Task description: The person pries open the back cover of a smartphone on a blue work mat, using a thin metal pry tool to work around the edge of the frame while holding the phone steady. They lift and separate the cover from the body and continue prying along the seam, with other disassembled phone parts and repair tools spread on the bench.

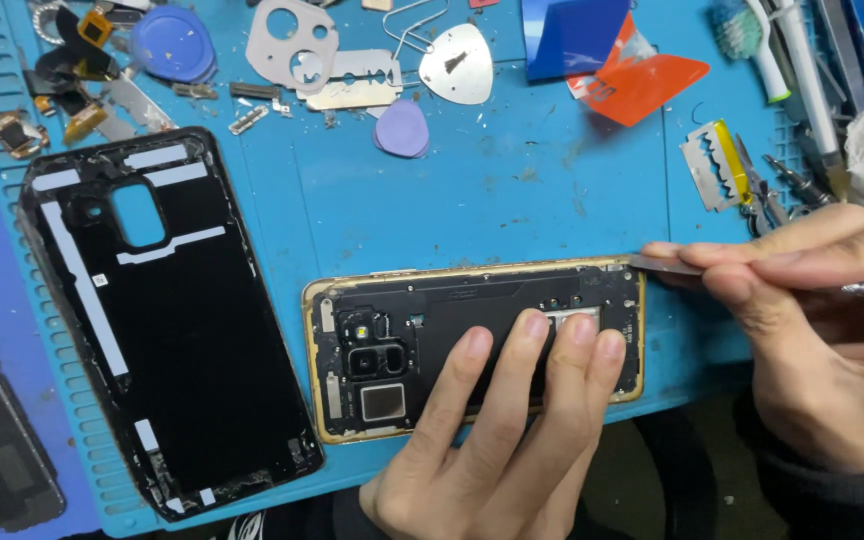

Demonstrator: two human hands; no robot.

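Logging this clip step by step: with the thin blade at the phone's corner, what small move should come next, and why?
Probably ease the thin metal blade a little further along the gold frame's top edge. Its tip sits right at the opened phone's upper right corner, the right hand pinches it, and the left hand presses four fingers on the phone, steadying it on the blue mat.

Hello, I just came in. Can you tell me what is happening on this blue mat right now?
A person is working on an opened phone with a gold frame, lying face down on the blue mat. The left hand presses four fingers on its exposed inside. The right hand holds a thin metal tool whose flat tip touches the phone's upper right corner. The removed black back cover lies to the left, inner side up. Picks, blades and small parts are scattered along the mat's far edge.
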